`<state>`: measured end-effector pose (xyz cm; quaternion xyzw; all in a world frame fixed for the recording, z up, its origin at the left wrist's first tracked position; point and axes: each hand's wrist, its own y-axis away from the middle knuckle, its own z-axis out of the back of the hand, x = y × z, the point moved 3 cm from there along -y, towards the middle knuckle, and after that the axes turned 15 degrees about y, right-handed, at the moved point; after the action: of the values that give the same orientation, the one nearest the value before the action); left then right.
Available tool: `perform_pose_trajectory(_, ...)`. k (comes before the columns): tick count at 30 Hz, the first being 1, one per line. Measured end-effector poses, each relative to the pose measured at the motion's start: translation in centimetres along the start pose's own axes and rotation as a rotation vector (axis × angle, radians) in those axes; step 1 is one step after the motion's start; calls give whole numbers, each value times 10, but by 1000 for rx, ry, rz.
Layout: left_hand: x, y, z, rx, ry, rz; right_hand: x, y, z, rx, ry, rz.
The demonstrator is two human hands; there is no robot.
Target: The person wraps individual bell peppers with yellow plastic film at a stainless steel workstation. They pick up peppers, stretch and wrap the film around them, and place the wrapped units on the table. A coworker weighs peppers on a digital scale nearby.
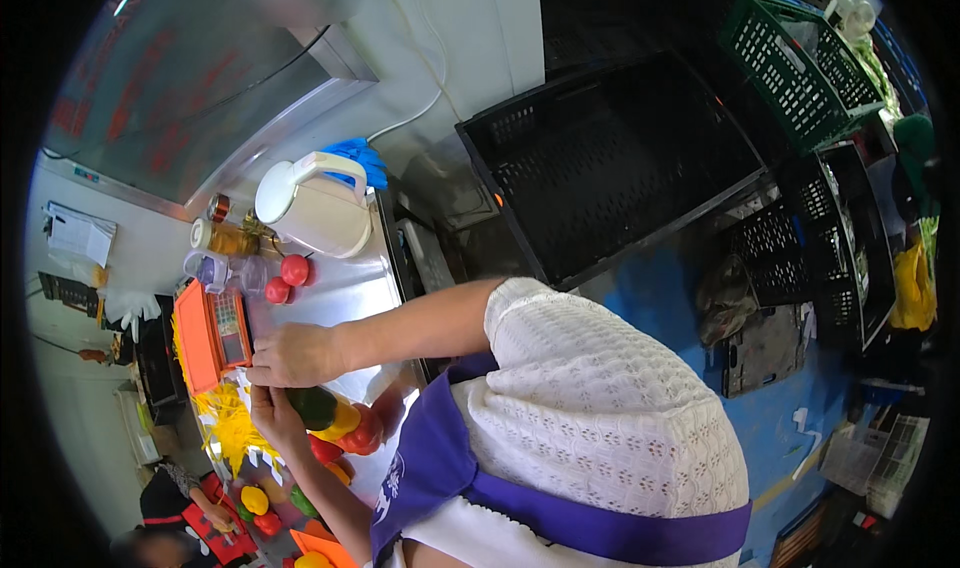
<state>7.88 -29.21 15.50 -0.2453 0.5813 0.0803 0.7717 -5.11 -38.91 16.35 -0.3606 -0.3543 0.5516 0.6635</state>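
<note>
My right hand (296,355) and my left hand (276,416) meet at the fingertips above the metal counter (358,294). Their fingers are pinched together, and whatever lies between them is hidden. Just below the hands sits a row of bell peppers: a dark green pepper (313,408), a yellow pepper (344,420) and a red pepper (366,431). A pile of yellow strips with white tags (232,421) lies beyond my left hand. Close to my right knuckles stands an orange digital scale (231,328) with a keypad.
A cream electric kettle (326,211), blue gloves (352,159), jars (223,238) and two tomatoes (294,270) occupy the counter's right end. More peppers (255,500) lie to the left, near another person's hand (219,518) at a red board. A black crate (615,170) stands right.
</note>
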Motion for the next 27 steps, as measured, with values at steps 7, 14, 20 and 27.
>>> perform_pose_trajectory(7,-19,23,6,15,46,54,-14,-11,-5,295,-242,-24)
perform_pose_trajectory(14,-79,24,-17,510,-515,-308,-20,-24,-24,648,-1136,-407)
perform_pose_trajectory(20,-79,26,4,563,-811,-519,-5,-43,-6,807,-1193,-326)
perform_pose_trajectory(27,-98,46,5,470,-928,-513,-3,-62,10,974,-997,-391)
